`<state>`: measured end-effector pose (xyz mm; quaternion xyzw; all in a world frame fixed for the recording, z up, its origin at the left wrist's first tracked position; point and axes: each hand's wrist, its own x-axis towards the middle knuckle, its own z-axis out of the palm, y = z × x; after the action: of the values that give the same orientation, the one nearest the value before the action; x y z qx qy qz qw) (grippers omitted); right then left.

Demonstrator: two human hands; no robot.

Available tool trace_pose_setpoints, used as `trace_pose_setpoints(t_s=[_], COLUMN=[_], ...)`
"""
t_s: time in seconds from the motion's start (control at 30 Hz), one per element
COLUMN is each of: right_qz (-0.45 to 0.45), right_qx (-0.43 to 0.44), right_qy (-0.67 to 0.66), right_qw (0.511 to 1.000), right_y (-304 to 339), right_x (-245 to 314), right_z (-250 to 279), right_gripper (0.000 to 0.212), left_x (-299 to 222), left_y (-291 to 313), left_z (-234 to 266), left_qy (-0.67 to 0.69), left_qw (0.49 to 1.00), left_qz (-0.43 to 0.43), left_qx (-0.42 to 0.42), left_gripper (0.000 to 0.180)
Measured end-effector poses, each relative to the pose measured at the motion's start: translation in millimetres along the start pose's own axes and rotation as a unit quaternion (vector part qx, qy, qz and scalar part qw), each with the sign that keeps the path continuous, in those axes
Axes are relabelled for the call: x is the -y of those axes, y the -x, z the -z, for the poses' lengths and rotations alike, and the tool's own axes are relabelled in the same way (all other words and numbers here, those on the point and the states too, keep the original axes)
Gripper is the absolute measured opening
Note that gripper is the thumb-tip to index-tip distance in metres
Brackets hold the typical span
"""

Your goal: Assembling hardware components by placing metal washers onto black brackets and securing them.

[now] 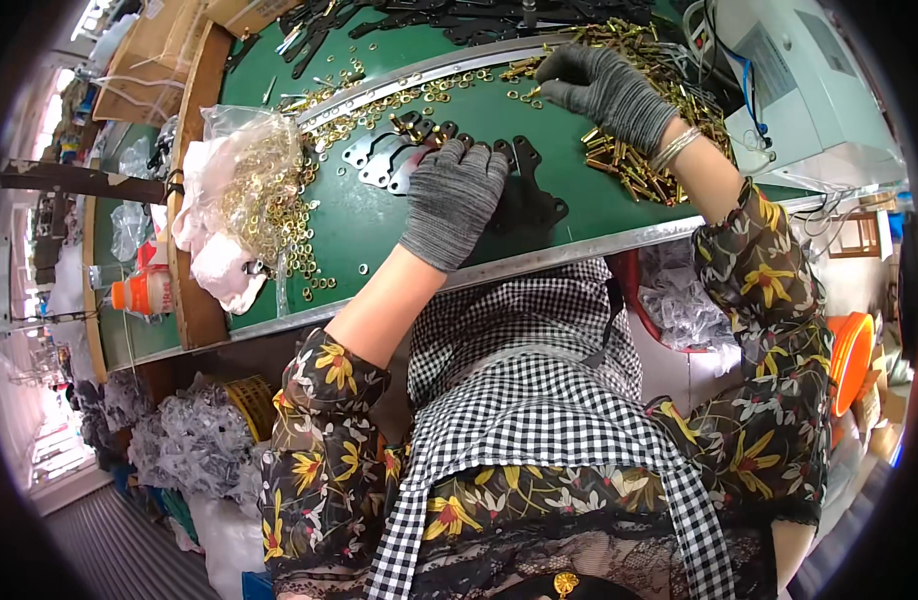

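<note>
Both my hands wear grey striped knit gloves. My left hand (457, 200) lies over a row of flat metal plates, its fingers curled down onto them. Silvery plates (381, 160) with holes fan out left of it, and brass pieces (414, 125) stand along their upper ends. A black plate (534, 190) with rounded lobes sits just right of my left hand, partly covered by it. My right hand (614, 95) hovers farther back, thumb and curled fingers slightly apart. Near its fingertips lie small brass rings (527, 95); beside it spreads a heap of long brass pins (629, 165).
A curved metal strip (419, 75) crosses the green tabletop (379, 240). A clear bag (254, 170) spills brass rings at left. Black metal parts (429, 25) line the back. A pale machine (819, 90) with cables stands right; an orange bucket (852, 362) is below it.
</note>
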<state>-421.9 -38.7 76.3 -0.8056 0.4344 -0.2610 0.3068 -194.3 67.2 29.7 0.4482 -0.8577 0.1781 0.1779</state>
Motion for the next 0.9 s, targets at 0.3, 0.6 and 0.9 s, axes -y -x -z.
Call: trace_pose_setpoints(t_s=[0.3,0.6,0.9], right_qz=[-0.071,0.032,0.101], right_qx=[0.073,0.117,0.22], right_qy=[-0.033,0.122,0.375], right_qw=[0.994,0.985,0.895], right_y=[16,10,-9], right_x=[14,52,72], right_z=[-31,-57,-61], right_gripper=[0.025,0.019,0.031], left_x=[-1,-13,-8], left_y=[10,45,37], left_z=[-6,9,2], left_qy=[0.035,0.138,0.158], left_qw=[0.999,0.978,0.975], left_qz=[0.003,0.147,0.147], left_qx=[-0.006,-0.056,-0.061], left_gripper=[0.029,0.018,0.017])
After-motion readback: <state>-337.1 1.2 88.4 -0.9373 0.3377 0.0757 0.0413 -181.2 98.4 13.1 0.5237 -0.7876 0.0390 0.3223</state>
